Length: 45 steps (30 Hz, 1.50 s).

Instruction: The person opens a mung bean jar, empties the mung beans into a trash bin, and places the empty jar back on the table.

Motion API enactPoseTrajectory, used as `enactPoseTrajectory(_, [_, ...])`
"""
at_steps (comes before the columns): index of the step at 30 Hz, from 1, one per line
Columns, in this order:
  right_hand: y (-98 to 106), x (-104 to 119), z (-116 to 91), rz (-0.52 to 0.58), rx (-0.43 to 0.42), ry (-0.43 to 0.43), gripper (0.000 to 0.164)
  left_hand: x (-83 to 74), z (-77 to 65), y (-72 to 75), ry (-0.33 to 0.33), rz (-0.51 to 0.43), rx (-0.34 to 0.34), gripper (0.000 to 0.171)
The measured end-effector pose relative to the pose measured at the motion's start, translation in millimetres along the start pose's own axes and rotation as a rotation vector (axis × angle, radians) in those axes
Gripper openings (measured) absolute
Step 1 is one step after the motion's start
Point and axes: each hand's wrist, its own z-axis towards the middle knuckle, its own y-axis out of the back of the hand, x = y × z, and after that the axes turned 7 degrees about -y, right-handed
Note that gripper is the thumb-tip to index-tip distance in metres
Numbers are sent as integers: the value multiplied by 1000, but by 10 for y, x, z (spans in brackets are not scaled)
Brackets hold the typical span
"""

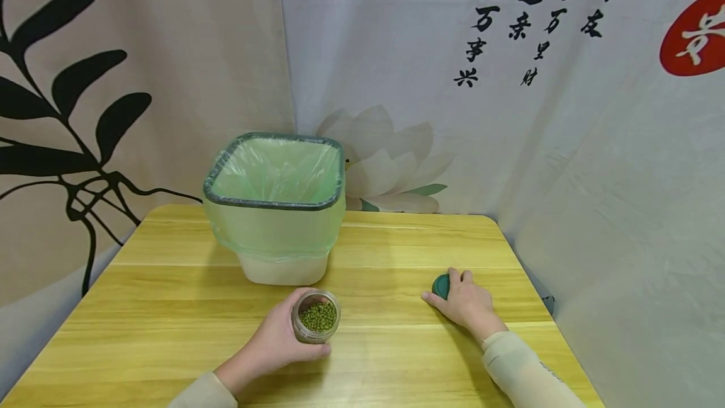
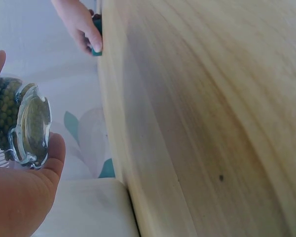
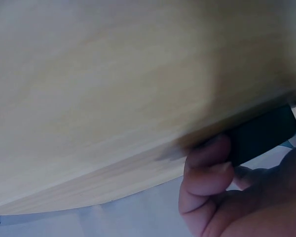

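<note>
My left hand [image 1: 277,340] grips a clear glass jar [image 1: 334,323] over the front middle of the table, fingers and thumb around its side. Small green beans [image 1: 318,317] show through the open mouth. Seen from the left wrist, the jar [image 2: 33,129] has a wavy glass rim, and beans fill its lower part. Off to the right, my right hand [image 1: 469,303] holds a round dark green lid [image 1: 440,286] between thumb and fingers at the tabletop. In the right wrist view the lid [image 3: 261,136] lies right at the wood surface, its near end covered by the fingers.
A white bin [image 1: 283,271] lined with a green plastic bag [image 1: 272,232] stands at the back left of the wooden table [image 1: 391,244], just beyond the jar. Printed cloth [image 1: 396,49] hangs behind the table and along its right side.
</note>
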Motion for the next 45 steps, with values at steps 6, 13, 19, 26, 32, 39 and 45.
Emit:
enactPoseTrajectory(6, [2, 3, -7, -11, -4, -5, 116, 13, 3, 0, -3, -3, 4, 93])
enactPoseTrajectory(13, [8, 8, -14, -8, -9, -1, 116, 13, 4, -1, -6, -4, 0, 93])
enactPoseTrajectory(19, [15, 0, -20, -4, 0, -10, 120, 15, -3, 4, -9, -12, 8, 92])
enactPoseTrajectory(26, [28, -24, -25, 23, 0, -15, 127, 21, 0, 5, -6, -11, 4, 92])
enactPoseTrajectory(32, [42, -44, -17, 46, 1, -28, 128, 22, 0, 0, -14, -20, 6, 91])
enactPoseTrajectory(39, [87, -60, -41, 53, -15, -35, 126, 23, 0, -3, 0, -13, 5, 92])
enactPoseTrajectory(45, [123, -52, -83, 62, -50, -42, 124, 30, 0, -5, 3, 1, 8, 92])
